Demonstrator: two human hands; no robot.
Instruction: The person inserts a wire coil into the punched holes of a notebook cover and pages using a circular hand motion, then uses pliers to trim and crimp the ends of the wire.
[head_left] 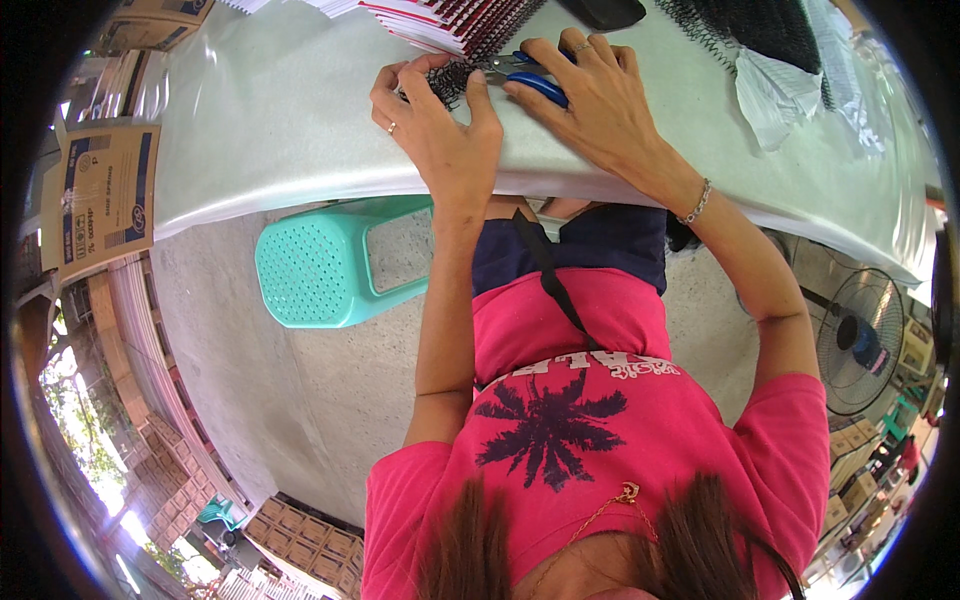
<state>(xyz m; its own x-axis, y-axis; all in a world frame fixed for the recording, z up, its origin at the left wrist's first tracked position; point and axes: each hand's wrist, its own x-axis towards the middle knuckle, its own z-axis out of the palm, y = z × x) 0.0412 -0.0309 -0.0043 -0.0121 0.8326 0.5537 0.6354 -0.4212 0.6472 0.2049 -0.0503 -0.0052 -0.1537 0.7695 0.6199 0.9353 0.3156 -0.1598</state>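
My right hand (610, 105) is closed around blue-handled cutting pliers (540, 86), with their jaws pointing left at the coils. My left hand (440, 135) curls its fingers around the near ends of black spiral binding coils (452, 78). The jaws sit against or very near these coils, close to my left thumb; whether they bite on a wire cannot be made out. Beyond my hands lies a row of spiral-bound notebooks (430, 25) with white pages and red edges, and the coils run along their right side.
A pile of loose black coils (760, 35) lies at the table's far right, beside crumpled white paper (775, 95). A dark object (605, 12) rests at the far edge. Around the covered table (280, 110) stand a turquoise stool (315, 270), a cardboard box (100, 200) and a fan (855, 340).
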